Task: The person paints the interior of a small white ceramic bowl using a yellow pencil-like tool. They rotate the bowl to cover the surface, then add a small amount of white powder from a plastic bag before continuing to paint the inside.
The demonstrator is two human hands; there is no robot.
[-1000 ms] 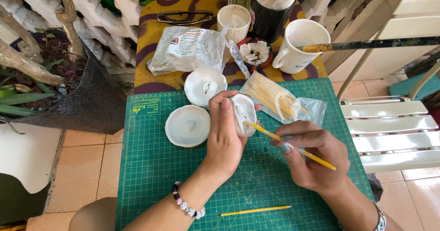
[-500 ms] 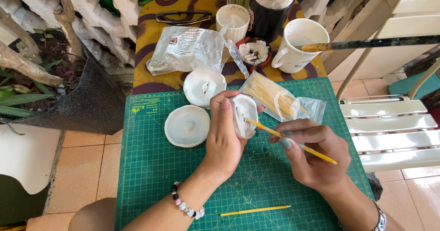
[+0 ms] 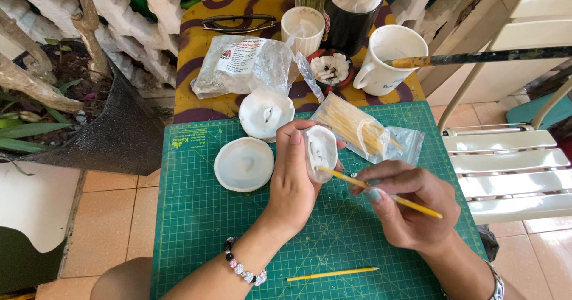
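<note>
My left hand (image 3: 295, 184) holds a small white mould (image 3: 320, 152) upright over the green cutting mat (image 3: 196, 216). Held like a pen in my right hand (image 3: 405, 207) is a thin yellow stick (image 3: 411, 203), and its tip touches the mould's hollow face. Two more round white moulds lie on the mat's far left part, one (image 3: 243, 163) flat on the mat and the other (image 3: 266, 113) at the mat's far edge. A clear bag of yellow sticks (image 3: 360, 131) lies just beyond my hands. A loose yellow stick (image 3: 332, 274) rests near the mat's front edge.
On the patterned table beyond the mat are a clear plastic bag with a label (image 3: 244, 66), a white cup (image 3: 302, 29), a white mug (image 3: 387, 58) with a brush, a small dish (image 3: 329, 69) and glasses (image 3: 238, 23). White slatted chair (image 3: 512, 163) at right; plants and black sheet at left.
My left hand has turned the mould slightly and the stick's tip has shifted along its face. Nothing else has moved.
</note>
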